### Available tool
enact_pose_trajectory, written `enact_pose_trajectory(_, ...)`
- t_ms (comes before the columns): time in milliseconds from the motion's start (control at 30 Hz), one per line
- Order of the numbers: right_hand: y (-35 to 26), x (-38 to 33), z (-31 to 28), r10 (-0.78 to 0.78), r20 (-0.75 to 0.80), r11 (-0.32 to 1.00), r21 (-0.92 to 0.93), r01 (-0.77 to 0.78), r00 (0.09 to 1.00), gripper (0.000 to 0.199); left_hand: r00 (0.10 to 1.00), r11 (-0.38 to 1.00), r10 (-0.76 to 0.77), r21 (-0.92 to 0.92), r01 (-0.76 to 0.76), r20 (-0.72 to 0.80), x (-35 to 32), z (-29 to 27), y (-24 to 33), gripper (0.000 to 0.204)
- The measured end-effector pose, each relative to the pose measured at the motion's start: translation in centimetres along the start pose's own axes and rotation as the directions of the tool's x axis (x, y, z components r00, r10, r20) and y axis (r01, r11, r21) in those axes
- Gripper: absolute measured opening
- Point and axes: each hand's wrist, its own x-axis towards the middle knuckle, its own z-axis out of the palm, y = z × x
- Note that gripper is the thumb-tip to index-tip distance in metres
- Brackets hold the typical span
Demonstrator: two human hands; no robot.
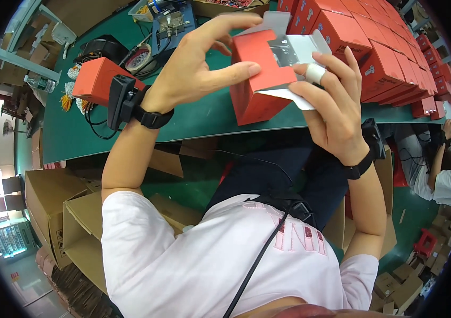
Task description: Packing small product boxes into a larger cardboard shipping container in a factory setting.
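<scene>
My left hand (196,66) spreads wide at a red carton (273,77), the thumb laid flat on its upper red panel and the bent fingers reaching over toward the raised flaps at its far side; these fingers are slightly blurred. My right hand (337,108) curves in from the opposite side, its index finger against a white inner flap; the thumb is hidden, so I cannot tell whether the flap is pinched. A white wrap (315,73) encircles one finger of this hand.

The carton stands open and tilted between my hands, above the near edge of the green table (193,119). Within its opening shows a clear plastic packet (287,51), partly screened by the surrounding panels.

Just beside my left wrist lies a second red box (94,82), its near end overlapped by the black wrist device (122,100). Beyond it are a roll of tape (139,58) and a blue-based fixture (172,26), the latter partly covered by my left hand. To the right, stacked red boxes (387,63) crowd close to my right fingertips. Brown cardboard cartons (50,204) stand below the table at left; another person (432,175) sits at far right.
</scene>
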Motion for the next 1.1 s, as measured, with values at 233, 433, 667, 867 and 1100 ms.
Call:
enact_pose_trajectory(233, -0.1, 2.0, -0.7, 0.037, 0.097, 0.973, 0.223, -0.058, 0.995, 0.012, 0.943, 0.819, -0.323, -0.475, 0.323, 0.085, 0.6, 1.9, 0.4, 0.038)
enact_pose_trajectory(433, -1.3, 2.3, 3.2, 0.393, -0.357, 0.916, 0.076, -0.393, 0.848, 0.068, 0.957, 0.948, -0.182, -0.299, 0.109, -0.228, -0.3, 3.8, 1.2, 0.031)
enact_pose_trajectory(667, -3.0, 2.6, 4.4, 0.372, -0.077, 0.838, 0.456, -0.299, 0.925, 0.036, 0.961, 0.91, 0.267, 0.346, -0.227, -0.071, -2.9, 2.4, 0.1, 0.061)
enact_pose_trajectory(867, -4.1, 3.3, 4.2, 0.683, 0.066, 0.523, 0.652, -0.549, 0.728, 0.028, 0.957, 0.937, 0.103, 0.348, -0.002, -0.271, -4.2, 4.2, 2.3, 0.101)
enact_pose_trajectory(1100, -3.3, 3.8, 2.8, 0.451, 0.111, 0.791, 0.409, -0.454, 0.885, 0.028, 0.928, 0.962, 0.012, 0.259, 0.092, -0.373, -4.7, 5.3, 2.3, 0.108)
